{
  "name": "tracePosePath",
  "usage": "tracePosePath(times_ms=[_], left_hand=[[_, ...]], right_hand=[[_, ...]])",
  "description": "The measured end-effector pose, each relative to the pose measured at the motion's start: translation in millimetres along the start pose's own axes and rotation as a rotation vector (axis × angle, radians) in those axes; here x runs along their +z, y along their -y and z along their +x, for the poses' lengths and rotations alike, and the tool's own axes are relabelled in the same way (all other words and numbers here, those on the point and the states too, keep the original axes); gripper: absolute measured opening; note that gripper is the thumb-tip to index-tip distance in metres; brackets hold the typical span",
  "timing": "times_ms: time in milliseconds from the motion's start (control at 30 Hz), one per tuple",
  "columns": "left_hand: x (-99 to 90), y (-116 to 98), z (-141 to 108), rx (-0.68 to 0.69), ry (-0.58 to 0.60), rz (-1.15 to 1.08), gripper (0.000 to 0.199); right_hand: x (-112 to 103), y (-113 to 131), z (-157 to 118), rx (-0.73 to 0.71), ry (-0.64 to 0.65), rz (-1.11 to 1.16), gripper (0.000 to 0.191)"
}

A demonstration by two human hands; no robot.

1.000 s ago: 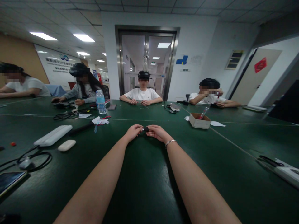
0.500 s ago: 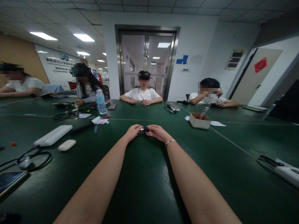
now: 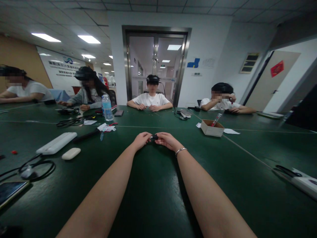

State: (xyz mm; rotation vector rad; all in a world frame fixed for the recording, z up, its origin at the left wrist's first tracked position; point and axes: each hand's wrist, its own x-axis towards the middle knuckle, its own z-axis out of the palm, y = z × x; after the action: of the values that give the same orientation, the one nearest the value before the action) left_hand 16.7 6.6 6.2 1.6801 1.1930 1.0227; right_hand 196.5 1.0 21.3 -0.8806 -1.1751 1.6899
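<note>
Both my hands meet over the green table [image 3: 158, 185], arms stretched forward. Between them is a small black stick-like piece with a silvery end [image 3: 154, 137], too small to name for sure. The fingertips of my left hand [image 3: 142, 140] pinch its silvery left end. My right hand [image 3: 168, 140], with a metal bangle [image 3: 181, 151] on the wrist, grips the black right end. The fingers hide part of the piece.
A white power bank [image 3: 56, 143], a white oval case [image 3: 71, 153], black cables [image 3: 47, 172] and a phone [image 3: 12, 191] lie left. A water bottle [image 3: 107, 108] stands beyond. An open box [image 3: 212, 129] is right. Several people in headsets sit across the table.
My hands stay almost in place, still on the small piece; its silvery end shows a little less brightly. At the left, a co-worker's arm has drawn in slightly.
</note>
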Motion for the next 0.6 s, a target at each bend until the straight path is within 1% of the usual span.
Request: tracePosePath(times_ms=[167, 267, 333, 400, 600], left_hand=[[0.2, -2.6, -1.2, 0.013, -0.006, -0.010, 0.028], [0.0, -3.4, -1.1, -0.005, 0.038, -0.049, 0.032], [0.0, -2.4, -0.4, 0.011, 0.055, -0.050, 0.032], [0.1, -0.4, 0.6, 0.030, 0.034, -0.032, 0.029], [-0.3, 3.6, 2.0, 0.045, 0.032, 0.000, 0.031]], right_hand=[[-2.3, -2.0, 2.2, -0.002, 0.009, -0.001, 0.009], [-2.9, -2.4, 2.6, -0.004, 0.010, 0.003, 0.007], [-2.6, -2.2, 2.2, -0.003, 0.004, 0.002, 0.007], [-1.8, -1.6, 1.5, 0.000, -0.004, 0.001, 0.007], [0.4, -0.2, 0.1, 0.003, -0.003, 0.003, 0.008]])
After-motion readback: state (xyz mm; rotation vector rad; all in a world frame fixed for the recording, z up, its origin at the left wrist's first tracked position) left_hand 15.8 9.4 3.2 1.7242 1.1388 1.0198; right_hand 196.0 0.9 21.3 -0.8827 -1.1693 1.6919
